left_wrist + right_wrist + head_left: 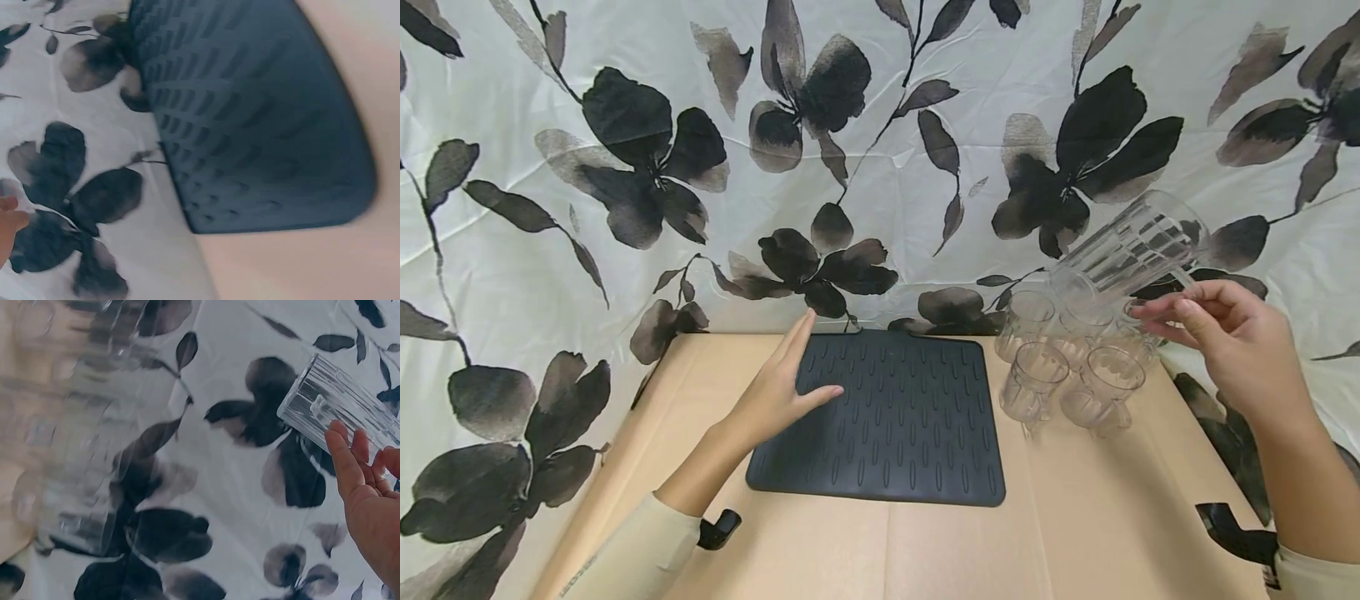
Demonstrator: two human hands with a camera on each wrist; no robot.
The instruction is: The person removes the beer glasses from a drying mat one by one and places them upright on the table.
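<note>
My right hand (pixel 1240 342) holds a tall clear mug (pixel 1138 242) by its handle, with fingers and thumb bent at the handle. The mug is tilted and raised above several other clear mugs (pixel 1036 379) at the table's right. In the right wrist view the held mug (pixel 340 403) shows ridged sides, and the right hand (pixel 369 506) is beside it. My left hand (pixel 778 387) hovers over the left edge of a dark ridged mat (pixel 895 417), fingers extended and thumb apart, holding nothing. Only a bit of the left hand (pixel 7 231) appears in the left wrist view.
The mat lies on a light wooden-looking table (pixel 955 550), near its back edge. Behind and around the table hangs a white cloth (pixel 940 200) with dark flowers. The clustered mugs stand close together right of the mat, blurred in the right wrist view.
</note>
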